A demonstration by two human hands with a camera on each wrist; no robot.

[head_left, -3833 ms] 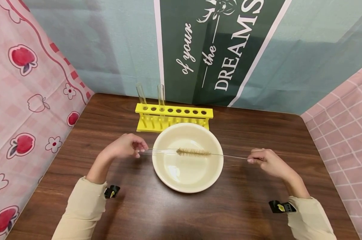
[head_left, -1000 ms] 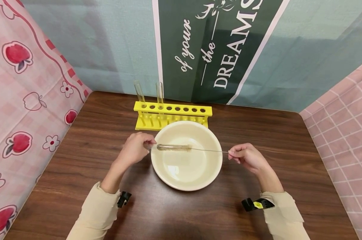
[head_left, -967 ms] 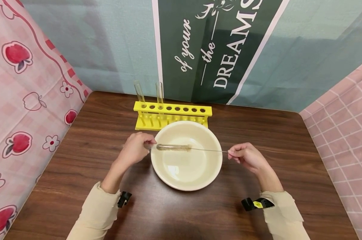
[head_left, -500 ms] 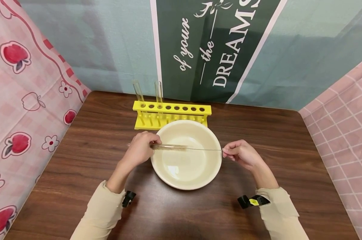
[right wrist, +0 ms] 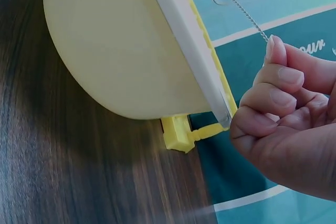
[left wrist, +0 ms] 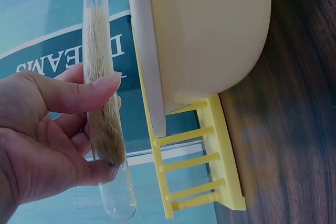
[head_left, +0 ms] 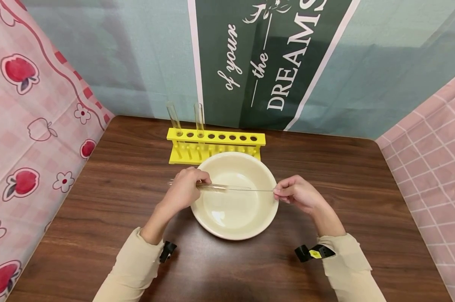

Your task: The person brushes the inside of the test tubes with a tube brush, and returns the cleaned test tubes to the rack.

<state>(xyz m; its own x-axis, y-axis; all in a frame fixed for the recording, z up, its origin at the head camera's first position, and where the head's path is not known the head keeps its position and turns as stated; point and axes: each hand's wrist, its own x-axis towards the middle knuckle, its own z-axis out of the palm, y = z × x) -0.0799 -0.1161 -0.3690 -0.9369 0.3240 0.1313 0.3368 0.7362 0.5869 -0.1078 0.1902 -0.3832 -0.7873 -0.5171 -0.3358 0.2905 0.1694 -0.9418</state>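
Note:
Above the cream basin point(head_left: 232, 228), my left hand point(head_left: 185, 186) grips a clear glass test tube point(left wrist: 118, 200) with thumb and fingers around it. The tube lies roughly level in the head view, its open end toward the right. Inside it sits the tan bristle head of a test tube brush point(left wrist: 102, 124), stopping short of the rounded closed end. Thumb and forefinger of my right hand point(head_left: 297, 193) pinch the twisted wire handle point(right wrist: 244, 11) that comes out of the tube's mouth. In the right wrist view the other fingers curl toward the palm.
A yellow test tube rack point(head_left: 216, 136) stands behind the basin, partly hidden by it. Two glass test tubes, one at the left end point(head_left: 173, 117) and another point(head_left: 199, 119) nearby, stand in its holes. The brown wooden table point(head_left: 235, 268) meets a fabric backdrop point(head_left: 136, 63) at the back.
The brush, outside the tube's mouth at first, has gone into the tube. Both hands have come closer together, the left moving right and the right moving left.

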